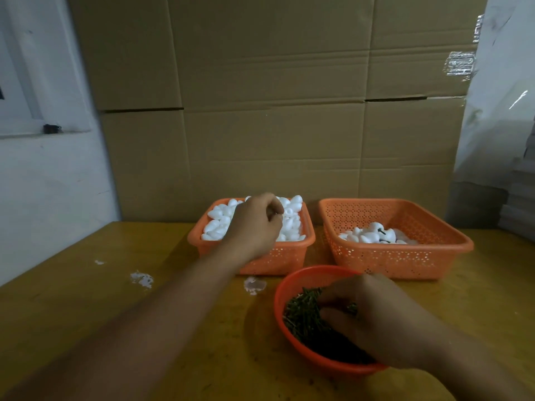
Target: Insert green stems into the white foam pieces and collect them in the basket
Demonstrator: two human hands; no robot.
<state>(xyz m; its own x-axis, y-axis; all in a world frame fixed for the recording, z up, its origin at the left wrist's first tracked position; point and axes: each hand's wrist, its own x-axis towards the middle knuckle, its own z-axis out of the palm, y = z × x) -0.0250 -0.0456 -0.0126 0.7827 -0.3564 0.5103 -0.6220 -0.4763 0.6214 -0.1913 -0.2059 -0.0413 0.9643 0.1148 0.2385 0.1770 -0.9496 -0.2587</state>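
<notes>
1. Nearest you, your right hand (373,316) is down in the round orange bowl (292,285), its fingers curled into the heap of green stems (304,314). Whether they actually pinch a stem you cannot tell from here.
2. The bowl sits on the yellow table (86,299), and the stems spread out to the left of your right fingers.
3. Beyond your right hand stands the orange collecting basket (428,256), holding a small pile of finished foam pieces (373,235) with dark stems poking out.
4. Your left hand (254,224) reaches further out, over the left orange basket (278,256). Its fingertips are bunched together and pointing down at the white foam pieces (217,224); any piece between them is hidden.
5. Behind both baskets rise stacked cardboard boxes (275,96).
</notes>
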